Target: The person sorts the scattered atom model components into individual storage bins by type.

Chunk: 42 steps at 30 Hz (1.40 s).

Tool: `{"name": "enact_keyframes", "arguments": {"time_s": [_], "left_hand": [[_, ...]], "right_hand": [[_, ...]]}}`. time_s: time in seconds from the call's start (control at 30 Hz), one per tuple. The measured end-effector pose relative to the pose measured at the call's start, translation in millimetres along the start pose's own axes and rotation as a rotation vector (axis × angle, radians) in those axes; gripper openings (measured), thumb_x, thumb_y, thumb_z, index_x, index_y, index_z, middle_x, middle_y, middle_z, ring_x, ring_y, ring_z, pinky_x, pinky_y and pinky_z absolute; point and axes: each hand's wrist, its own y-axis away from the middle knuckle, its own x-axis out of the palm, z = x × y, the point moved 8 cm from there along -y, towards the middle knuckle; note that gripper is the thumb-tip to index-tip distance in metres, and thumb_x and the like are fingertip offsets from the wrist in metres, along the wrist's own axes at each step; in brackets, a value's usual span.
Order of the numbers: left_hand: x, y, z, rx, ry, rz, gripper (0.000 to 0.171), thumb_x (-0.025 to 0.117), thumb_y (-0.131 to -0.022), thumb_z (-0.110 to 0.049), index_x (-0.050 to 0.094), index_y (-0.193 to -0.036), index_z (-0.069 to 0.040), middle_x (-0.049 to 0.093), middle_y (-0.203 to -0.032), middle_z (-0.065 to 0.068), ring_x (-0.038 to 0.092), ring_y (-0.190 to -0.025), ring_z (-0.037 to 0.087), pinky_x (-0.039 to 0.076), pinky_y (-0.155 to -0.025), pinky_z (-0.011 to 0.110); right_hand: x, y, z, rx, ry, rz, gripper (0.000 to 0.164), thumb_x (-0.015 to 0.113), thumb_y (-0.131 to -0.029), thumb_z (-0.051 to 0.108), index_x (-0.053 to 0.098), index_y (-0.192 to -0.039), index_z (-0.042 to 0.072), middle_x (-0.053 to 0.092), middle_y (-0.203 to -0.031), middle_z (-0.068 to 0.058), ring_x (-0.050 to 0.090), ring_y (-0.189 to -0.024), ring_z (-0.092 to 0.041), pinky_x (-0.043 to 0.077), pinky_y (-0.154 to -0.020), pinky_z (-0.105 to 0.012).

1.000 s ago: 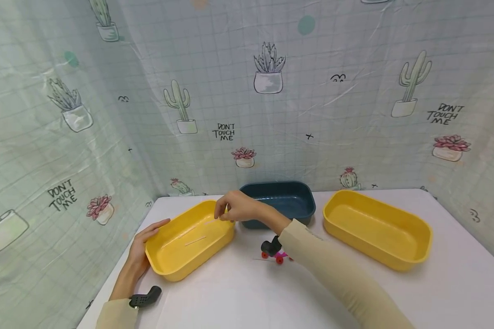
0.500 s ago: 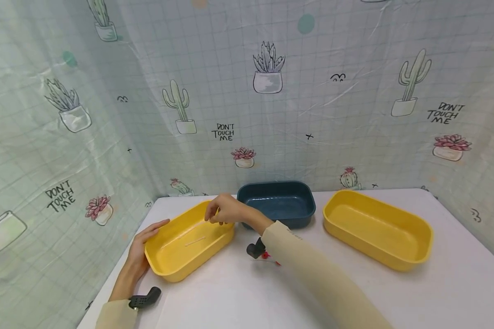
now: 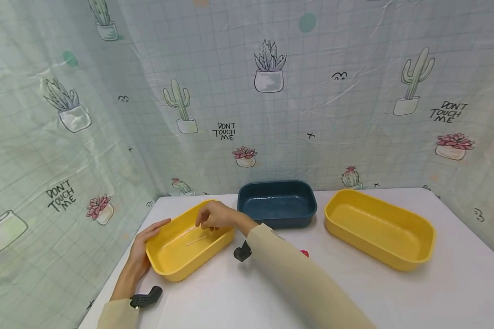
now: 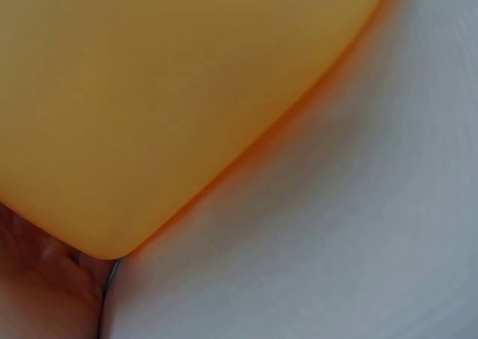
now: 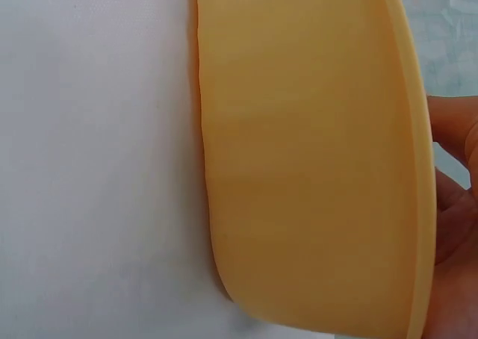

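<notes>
A yellow tray (image 3: 177,265) stands at the left of the table, with thin pale sticks (image 3: 196,240) on its floor. My left hand (image 3: 137,249) rests against the outside of its left end, fingers stretched along the wall. In the left wrist view, part of that palm (image 4: 37,272) lies beside the tray's corner. My right hand (image 3: 218,215) reaches over the tray's far right part, its bent fingertips low inside, close to the end of one stick. Whether they pinch anything is hidden. In the right wrist view, the tray's wall (image 5: 314,167) covers the fingertips.
Behind my right hand stands a dark blue tray (image 3: 276,214). Another yellow tray (image 3: 378,260) is at the right. A small red-pink object (image 3: 304,252) shows past my right sleeve (image 3: 296,269), which hides more of the table. A patterned curtain (image 3: 308,100) closes the back.
My right hand has moved left and down into the yellow tray. Its forearm now covers most of the red and pink objects on the table. The left hand has stayed at the tray's end.
</notes>
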Motion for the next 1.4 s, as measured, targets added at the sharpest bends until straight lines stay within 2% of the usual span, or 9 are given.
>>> {"name": "enact_keyframes", "arguments": {"time_s": [0.53, 0.73, 0.97, 1.17, 1.4], "left_hand": [[-2.8, 1.6, -0.9, 0.015, 0.023, 0.004, 0.046, 0.036, -0.112, -0.024, 0.049, -0.154, -0.009, 0.064, -0.136, -0.015, 0.064, -0.124, 0.005, 0.053, -0.104, 0.021], [-3.4, 2.5, -2.4, 0.019, 0.015, 0.000, 0.047, 0.036, -0.112, -0.024, 0.048, -0.154, -0.009, 0.064, -0.136, -0.015, 0.064, -0.125, 0.005, 0.053, -0.104, 0.022], [-3.1, 0.8, -2.5, 0.029, 0.022, 0.003, 0.047, 0.037, -0.112, -0.024, 0.048, -0.154, -0.008, 0.065, -0.137, -0.013, 0.065, -0.124, 0.007, 0.054, -0.103, 0.023], [-3.5, -1.3, -0.6, 0.014, 0.006, -0.012, 0.048, 0.038, -0.112, -0.027, 0.046, -0.155, -0.009, 0.062, -0.140, -0.012, 0.064, -0.126, 0.007, 0.053, -0.104, 0.024], [-2.9, -2.5, -1.0, 0.010, 0.022, -0.016, 0.047, 0.038, -0.111, -0.026, 0.049, -0.154, -0.010, 0.064, -0.138, -0.013, 0.065, -0.125, 0.007, 0.054, -0.104, 0.024]], "right_hand": [[19, -15, -7, 0.061, -0.053, 0.010, 0.015, 0.067, -0.094, -0.001, 0.079, -0.103, 0.002, 0.070, -0.088, -0.004, 0.058, -0.060, -0.022, 0.053, -0.056, -0.023], [22, -20, -11, 0.106, -0.006, -0.001, 0.013, 0.069, -0.093, -0.002, 0.078, -0.099, 0.004, 0.067, -0.083, -0.001, 0.057, -0.061, -0.019, 0.049, -0.055, -0.020], [24, -20, -15, 0.176, 0.048, 0.009, 0.005, 0.074, -0.093, 0.005, 0.078, -0.092, 0.007, 0.060, -0.071, -0.001, 0.052, -0.059, -0.015, 0.044, -0.052, -0.018], [25, -24, -22, 0.209, 0.040, 0.003, 0.009, 0.076, -0.092, 0.005, 0.079, -0.084, 0.010, 0.060, -0.068, -0.001, 0.051, -0.056, -0.014, 0.044, -0.050, -0.019], [25, -25, -26, 0.227, 0.029, -0.008, 0.008, 0.075, -0.091, 0.003, 0.081, -0.090, 0.008, 0.060, -0.072, -0.001, 0.050, -0.055, -0.014, 0.043, -0.050, -0.019]]}}
